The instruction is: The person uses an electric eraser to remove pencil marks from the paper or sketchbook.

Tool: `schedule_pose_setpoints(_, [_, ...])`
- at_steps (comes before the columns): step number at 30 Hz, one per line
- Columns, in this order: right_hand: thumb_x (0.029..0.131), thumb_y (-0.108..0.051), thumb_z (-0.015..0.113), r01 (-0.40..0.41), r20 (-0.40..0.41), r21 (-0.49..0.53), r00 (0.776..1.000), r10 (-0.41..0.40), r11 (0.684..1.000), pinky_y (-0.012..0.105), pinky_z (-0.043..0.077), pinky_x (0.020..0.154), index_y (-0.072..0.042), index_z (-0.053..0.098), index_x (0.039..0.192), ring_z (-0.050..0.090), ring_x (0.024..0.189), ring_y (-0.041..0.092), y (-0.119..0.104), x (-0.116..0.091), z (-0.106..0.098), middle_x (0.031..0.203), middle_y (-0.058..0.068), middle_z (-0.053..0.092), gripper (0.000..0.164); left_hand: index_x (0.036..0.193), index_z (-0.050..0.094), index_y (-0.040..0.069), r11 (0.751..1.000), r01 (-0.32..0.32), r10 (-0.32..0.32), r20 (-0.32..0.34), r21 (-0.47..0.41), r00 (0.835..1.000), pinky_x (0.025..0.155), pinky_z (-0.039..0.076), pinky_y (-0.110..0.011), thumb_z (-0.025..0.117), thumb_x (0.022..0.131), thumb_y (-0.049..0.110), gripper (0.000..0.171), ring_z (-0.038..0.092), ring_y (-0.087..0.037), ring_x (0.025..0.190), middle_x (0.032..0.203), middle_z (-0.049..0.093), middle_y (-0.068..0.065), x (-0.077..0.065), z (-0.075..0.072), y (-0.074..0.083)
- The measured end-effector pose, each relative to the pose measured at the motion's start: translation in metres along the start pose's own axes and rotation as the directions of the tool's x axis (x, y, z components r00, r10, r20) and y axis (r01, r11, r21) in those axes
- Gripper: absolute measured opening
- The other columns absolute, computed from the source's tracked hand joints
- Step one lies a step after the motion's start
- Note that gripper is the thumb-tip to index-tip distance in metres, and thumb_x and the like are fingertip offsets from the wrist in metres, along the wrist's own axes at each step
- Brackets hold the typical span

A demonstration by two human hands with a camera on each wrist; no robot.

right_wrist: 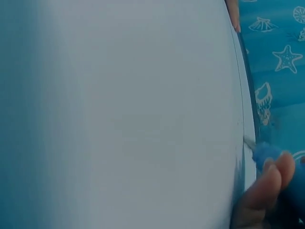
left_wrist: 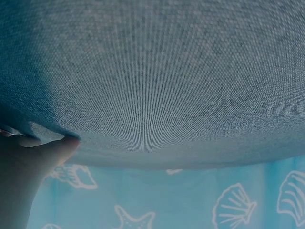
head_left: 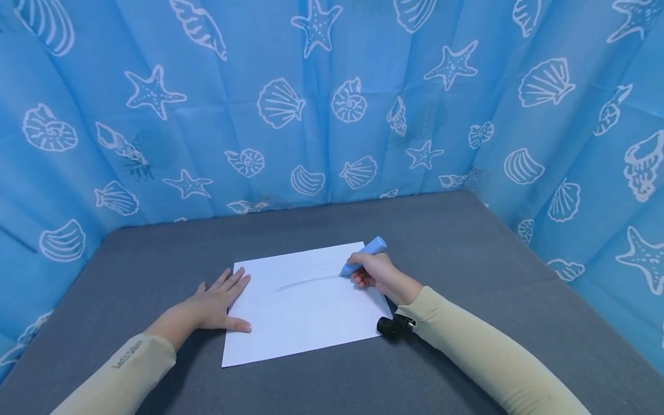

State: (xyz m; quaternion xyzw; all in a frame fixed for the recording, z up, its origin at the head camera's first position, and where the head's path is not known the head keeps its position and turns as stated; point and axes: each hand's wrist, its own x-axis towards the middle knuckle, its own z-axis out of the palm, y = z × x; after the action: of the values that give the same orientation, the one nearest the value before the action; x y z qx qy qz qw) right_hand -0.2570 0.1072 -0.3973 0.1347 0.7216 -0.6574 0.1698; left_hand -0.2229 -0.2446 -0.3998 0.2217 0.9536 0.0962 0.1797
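Note:
A sheet of white paper [head_left: 306,317] lies on the grey cloth, with a thin greyish curved line [head_left: 306,282] across its upper part. My right hand [head_left: 376,274] grips a thick light-blue pen-shaped tool [head_left: 373,246] whose narrow tip is at the right end of that line. The right wrist view shows the blue tool [right_wrist: 259,153] with its slim pointed tip at the paper; its exact kind is unclear. My left hand [head_left: 215,305] rests with spread fingers at the paper's left edge, partly on the sheet. In the left wrist view, part of the left hand [left_wrist: 24,176] shows dark.
Grey cloth [head_left: 430,230] covers the table around the paper. A blue curtain [head_left: 321,144] with white shells and starfish stands behind and along the sides. A small black camera [head_left: 391,327] sits under the right wrist, by the paper's lower right corner.

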Motion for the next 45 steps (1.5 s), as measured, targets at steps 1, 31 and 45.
schedule_pose_setpoints(1, [0.091,-0.016,0.060,0.002,0.005,0.018,1.000,-0.002,1.000,0.021,0.046,0.052,0.002,0.060,0.083,0.050,0.051,0.011,-0.0001,0.0002,-0.0005,0.061,0.005,0.055,0.019,0.154,0.019,0.003,1.000,0.001,-0.001,-0.003,0.001,1.000,0.099,0.005,-0.078,0.067,0.074,0.071,0.116,0.001,-0.048,0.144,0.160,0.009,-0.021,0.0006,-0.0001,-0.0003])
schedule_pose_setpoints(31, [0.088,-0.013,0.061,0.020,0.004,-0.017,1.000,-0.020,1.000,0.021,0.042,0.049,0.004,0.063,0.083,0.048,0.049,0.011,-0.0001,0.0035,0.0014,0.057,0.004,0.054,0.017,0.154,0.019,0.004,0.999,0.029,-0.029,-0.006,0.015,1.000,0.100,0.006,-0.077,0.067,0.072,0.073,0.117,0.002,-0.047,0.144,0.160,0.009,-0.020,-0.0003,0.0015,0.0003])
schedule_pose_setpoints(45, [0.090,-0.013,0.060,0.004,0.038,0.109,0.999,-0.008,0.994,0.022,0.051,0.051,0.006,0.062,0.087,0.057,0.052,0.011,0.0021,0.0028,-0.0036,0.064,0.008,0.061,0.019,0.154,0.019,0.004,1.000,0.027,-0.027,-0.004,0.008,1.000,0.100,0.006,-0.077,0.067,0.073,0.072,0.117,0.002,-0.047,0.144,0.160,0.009,-0.020,0.0008,0.0030,0.0011])
